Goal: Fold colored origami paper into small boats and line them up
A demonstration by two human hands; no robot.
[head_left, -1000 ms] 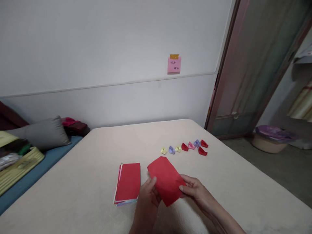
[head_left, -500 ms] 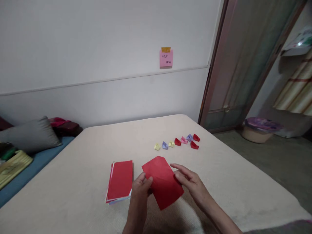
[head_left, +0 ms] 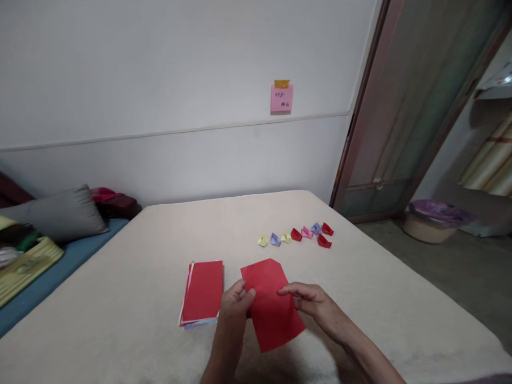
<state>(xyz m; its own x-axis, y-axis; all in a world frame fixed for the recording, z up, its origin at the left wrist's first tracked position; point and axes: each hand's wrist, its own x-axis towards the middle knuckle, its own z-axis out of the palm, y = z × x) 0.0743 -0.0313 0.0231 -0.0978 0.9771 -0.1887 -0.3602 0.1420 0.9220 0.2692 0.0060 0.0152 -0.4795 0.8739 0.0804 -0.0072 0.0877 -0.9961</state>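
A sheet of red paper (head_left: 274, 309) is held up above the table, its top right corner slanted as if folded or cut. Along its left edge, my left hand (head_left: 237, 301) is closed on it, thumb in front and some fingers hidden behind. My right hand (head_left: 310, 301) is at the right edge, a fingertip lying on the front face and the other fingers partly hidden. Left of the hands lies a stack of coloured paper (head_left: 203, 290) with a red sheet on top.
Several small folded paper boats stand in a row farther back, among them a yellow one (head_left: 262, 241), a pink one (head_left: 307, 232) and a red one (head_left: 324, 241). A pale cloth covers the table (head_left: 140, 277). A pink note (head_left: 281, 99) is taped to the wall behind.
My right hand has shifted its fingers onto the front of the red paper near its right edge. The paper has turned slightly more upright. The camera view has swung a little left.
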